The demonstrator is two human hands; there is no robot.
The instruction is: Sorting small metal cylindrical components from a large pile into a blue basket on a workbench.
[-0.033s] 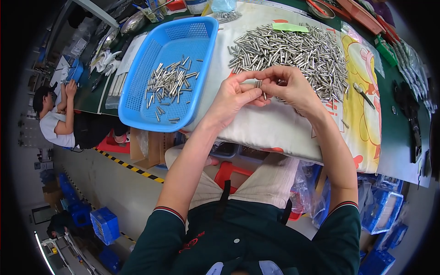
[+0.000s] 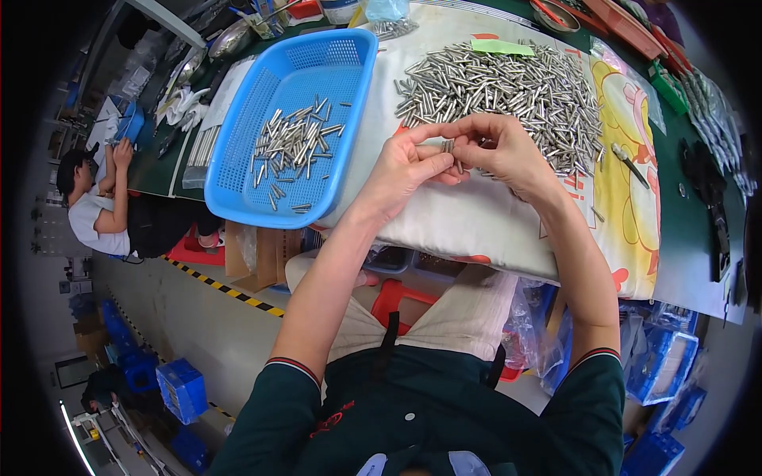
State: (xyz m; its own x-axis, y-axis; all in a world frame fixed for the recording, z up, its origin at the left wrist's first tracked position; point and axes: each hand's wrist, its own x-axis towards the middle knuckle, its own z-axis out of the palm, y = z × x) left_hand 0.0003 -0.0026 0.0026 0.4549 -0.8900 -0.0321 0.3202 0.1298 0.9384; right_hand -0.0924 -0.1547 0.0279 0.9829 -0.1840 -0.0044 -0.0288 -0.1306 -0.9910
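Observation:
My left hand (image 2: 406, 168) and my right hand (image 2: 508, 155) meet over the near edge of the big pile, fingers closed together. Between the fingertips are a few short metal pins (image 2: 448, 147), side by side and partly hidden by the fingers. Just beyond my hands spreads a large heap of loose silvery metal pins (image 2: 508, 83) on a padded printed cloth (image 2: 468, 214), with a light green strip (image 2: 502, 47) lying on its far side. To the left, a blue perforated plastic basket (image 2: 226, 178) contains a smaller scatter of similar pins (image 2: 294, 143).
A small tool with a dark handle (image 2: 631, 165) lies on the cloth's yellow part, right of the heap. A dark strap-like object (image 2: 709, 210) rests further right. At the far left another person (image 2: 99, 206) sits working. Blue crates (image 2: 663, 365) stand below the table.

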